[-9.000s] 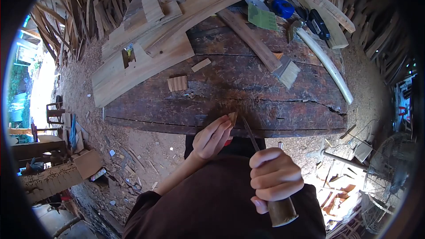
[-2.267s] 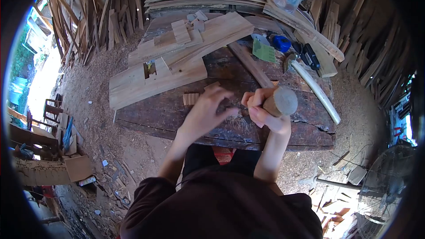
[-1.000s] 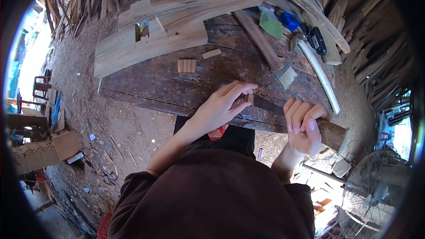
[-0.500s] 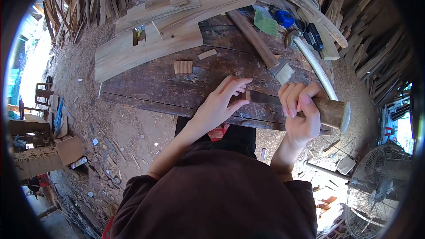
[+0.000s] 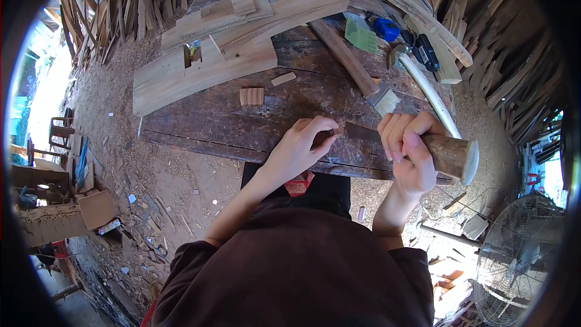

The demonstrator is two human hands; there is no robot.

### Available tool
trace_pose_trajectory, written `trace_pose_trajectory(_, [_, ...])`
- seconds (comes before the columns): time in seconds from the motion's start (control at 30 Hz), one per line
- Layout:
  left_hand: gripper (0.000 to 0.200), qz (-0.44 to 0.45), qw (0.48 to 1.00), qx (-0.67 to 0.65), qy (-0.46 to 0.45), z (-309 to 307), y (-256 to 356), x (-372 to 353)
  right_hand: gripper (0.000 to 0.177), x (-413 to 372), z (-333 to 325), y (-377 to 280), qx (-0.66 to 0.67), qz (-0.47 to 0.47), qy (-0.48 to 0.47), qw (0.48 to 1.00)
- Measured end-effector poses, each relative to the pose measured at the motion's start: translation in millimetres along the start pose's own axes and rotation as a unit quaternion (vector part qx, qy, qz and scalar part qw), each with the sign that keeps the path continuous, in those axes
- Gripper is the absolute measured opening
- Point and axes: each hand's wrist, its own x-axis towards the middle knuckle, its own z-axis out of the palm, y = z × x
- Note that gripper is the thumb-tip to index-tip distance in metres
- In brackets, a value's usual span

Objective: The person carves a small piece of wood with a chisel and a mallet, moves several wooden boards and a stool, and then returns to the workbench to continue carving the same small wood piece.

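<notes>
My right hand is wrapped round the thick wooden handle of a chisel, whose pale, flat butt end points right. The chisel's dark, flat blade reaches left out of the fist, low over the bench. At the blade's tip, the thumb and fingertips of my left hand pinch a small wood piece, mostly hidden by the fingers. Beyond the left hand lie a small striped wood block and a thin wood strip.
Cut boards cover the workbench's far left. A wide brush, a long wooden bar, a pale-handled hammer, a blue tape measure and green paper lie beyond my right hand. A fan stands at right.
The fingers of my left hand have closed in from a looser, more spread pose onto the small wood piece. My right hand keeps its grip on the chisel, almost unmoved.
</notes>
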Motion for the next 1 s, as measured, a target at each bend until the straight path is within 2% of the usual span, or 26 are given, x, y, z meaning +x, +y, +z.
trace_pose_trajectory(0.13, [0.019, 0.002, 1.0, -0.026, -0.006, 0, 1, 1, 0.019, 8, -3, 0, 0.014, 0.022, -0.017, 1.0])
trace_pose_trajectory(0.37, [0.019, -0.003, 1.0, -0.025, -0.013, -2, 3, 1, 0.02, 11, -4, 5, 0.047, 0.079, -0.007, 0.996])
trace_pose_trajectory(1.0, [0.017, 0.003, 0.999, -0.031, 0.012, -4, 5, 4, 0.017, 13, -3, 11, 0.038, 0.097, 0.001, 0.995])
